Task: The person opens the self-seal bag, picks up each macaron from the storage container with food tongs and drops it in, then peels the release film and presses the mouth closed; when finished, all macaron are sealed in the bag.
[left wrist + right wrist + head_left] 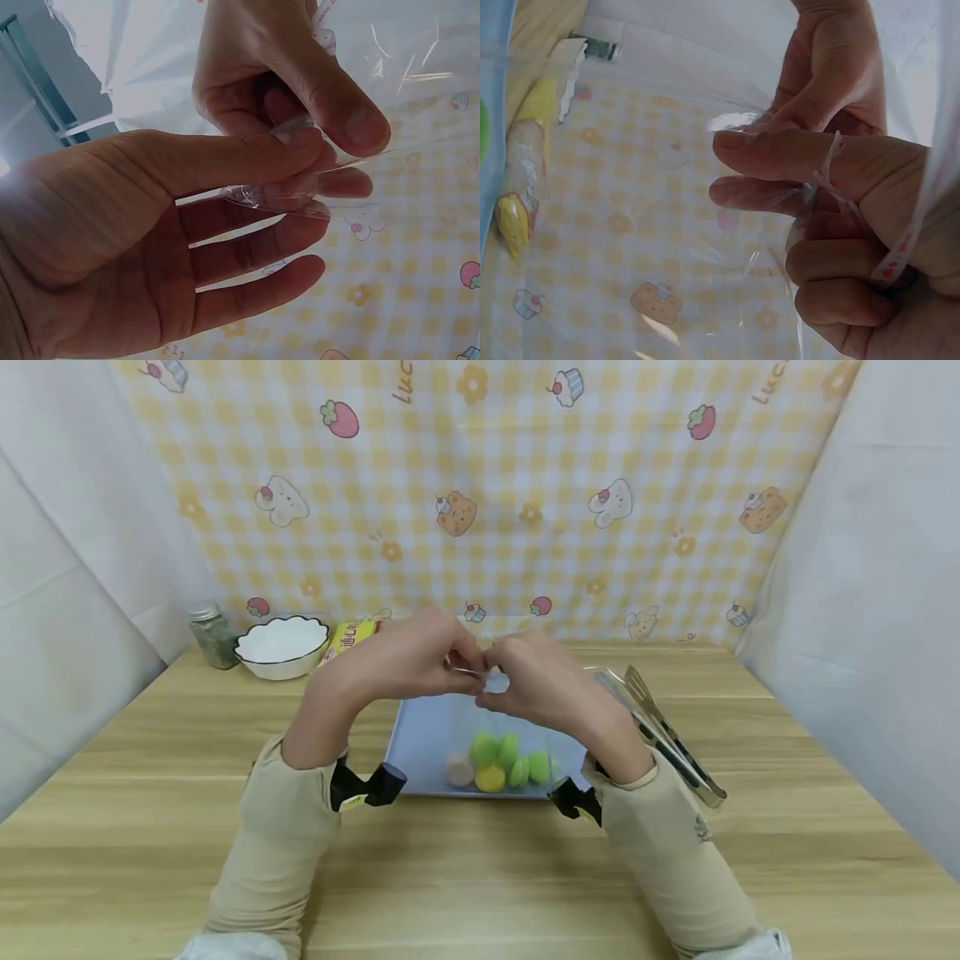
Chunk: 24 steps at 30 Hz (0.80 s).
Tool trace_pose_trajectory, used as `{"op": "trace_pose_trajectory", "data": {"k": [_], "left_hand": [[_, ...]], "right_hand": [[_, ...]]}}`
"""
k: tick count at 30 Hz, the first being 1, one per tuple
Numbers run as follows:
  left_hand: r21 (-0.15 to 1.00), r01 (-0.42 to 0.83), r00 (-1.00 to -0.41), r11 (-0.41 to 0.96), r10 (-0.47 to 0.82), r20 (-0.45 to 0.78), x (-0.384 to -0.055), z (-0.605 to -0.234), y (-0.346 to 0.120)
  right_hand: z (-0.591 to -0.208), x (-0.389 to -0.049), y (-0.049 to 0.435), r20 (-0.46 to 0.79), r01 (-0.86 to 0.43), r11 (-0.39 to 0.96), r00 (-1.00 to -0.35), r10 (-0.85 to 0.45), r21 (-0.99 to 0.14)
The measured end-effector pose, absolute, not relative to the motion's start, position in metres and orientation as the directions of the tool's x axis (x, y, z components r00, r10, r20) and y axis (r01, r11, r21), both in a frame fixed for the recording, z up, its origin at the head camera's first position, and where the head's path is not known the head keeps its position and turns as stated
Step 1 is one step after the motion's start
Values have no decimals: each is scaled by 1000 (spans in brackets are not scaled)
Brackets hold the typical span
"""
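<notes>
Both hands meet at the gathered top of a clear plastic bag (pixel 409 82) above a blue tray (pixel 420 727). My left hand (pixel 416 656) pinches the film between thumb and index finger, its other fingers extended in the left wrist view. From the other side my right hand (pixel 540 685) grips the bag too, with its lower fingers curled. A thin white ribbon with red print (pixel 900 255) runs across the right hand. Green macarons (pixel 483 749), a yellow macaron (pixel 491 778) and a pale pink macaron (pixel 460 770) cluster low in the bag, seen through its film.
Metal tongs (pixel 671 743) lie right of the tray on the wooden table (pixel 480 877). At the back left stand a glass jar (pixel 214 637), a white scalloped bowl (pixel 279 647) and a yellow packet (pixel 352 633). A checked curtain (pixel 525 468) hangs behind.
</notes>
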<state>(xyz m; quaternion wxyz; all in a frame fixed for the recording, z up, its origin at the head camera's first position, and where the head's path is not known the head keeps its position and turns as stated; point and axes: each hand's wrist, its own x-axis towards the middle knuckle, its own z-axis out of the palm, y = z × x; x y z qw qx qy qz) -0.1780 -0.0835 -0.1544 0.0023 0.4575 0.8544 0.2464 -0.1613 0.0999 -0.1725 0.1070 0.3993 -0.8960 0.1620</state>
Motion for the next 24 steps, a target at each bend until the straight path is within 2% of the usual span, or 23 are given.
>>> {"op": "trace_pose_trajectory", "data": {"k": [13, 18, 24], "left_hand": [[423, 780, -588, 462, 773, 239, -176, -152, -84], [431, 789, -573, 439, 778, 256, -174, -150, -87], [446, 766, -601, 463, 761, 244, -175, -149, -93]], "right_hand": [[-171, -162, 111, 428, -740, 658, -645, -634, -141], [-167, -164, 118, 400, -738, 645, -661, -635, -195], [-162, -169, 135, 324, -691, 654, -722, -611, -306]]}}
